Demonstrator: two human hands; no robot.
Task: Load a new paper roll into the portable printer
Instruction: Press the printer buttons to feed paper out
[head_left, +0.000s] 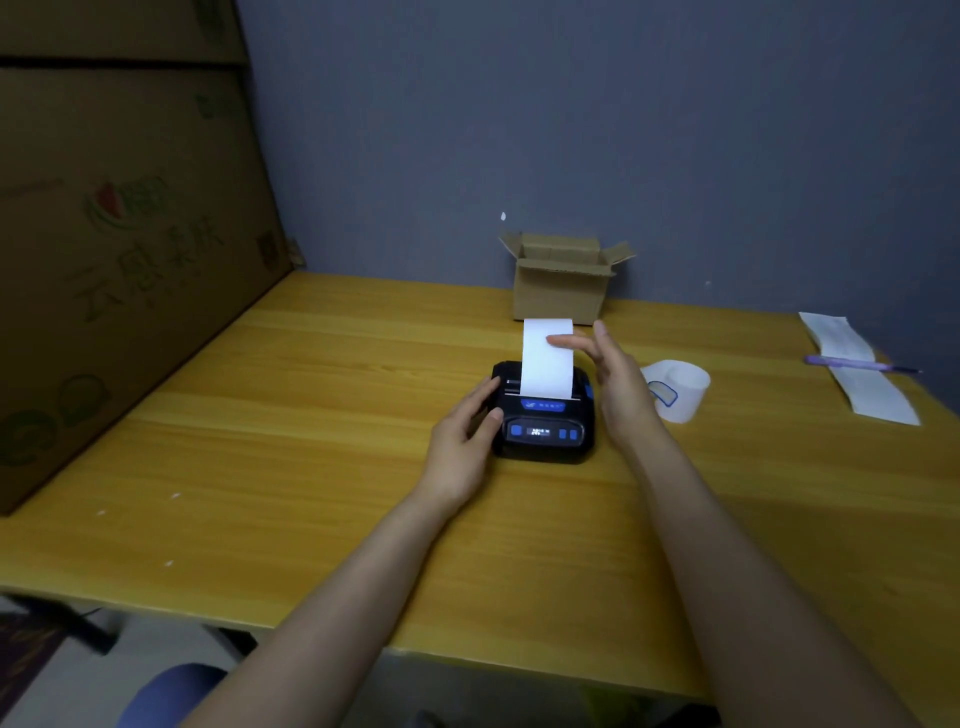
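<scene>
A yellow wood-grain desk (311, 467) stands against a grey-blue wall (571, 130), with a large printed cardboard carton (119, 249) filling its left edge and the left back corner. At the back edge, near the middle, a small open cardboard box (560, 291) sits with its flaps up. The black portable printer (543, 421) lies around the middle of the desk, its blue-buttoned control panel and lit display facing the front edge. A white paper strip (547, 358) rises upright out of its slot, long axis running up and toward the back edge, its top edge level and overlapping the box behind. The left hand (462, 441) clasps the printer's left side, thumb on the top face, fingers curled around the casing. The right hand (618, 384) hovers just right of the strip, fingers straight and loosely apart, one fingertip touching the paper's right margin. Just right of that hand lies a curled white paper wrapper (680, 387) with a blue mark. Toward the right edge a long printed receipt strip (857, 369) lies flat, a purple pen (857, 362) across it.
</scene>
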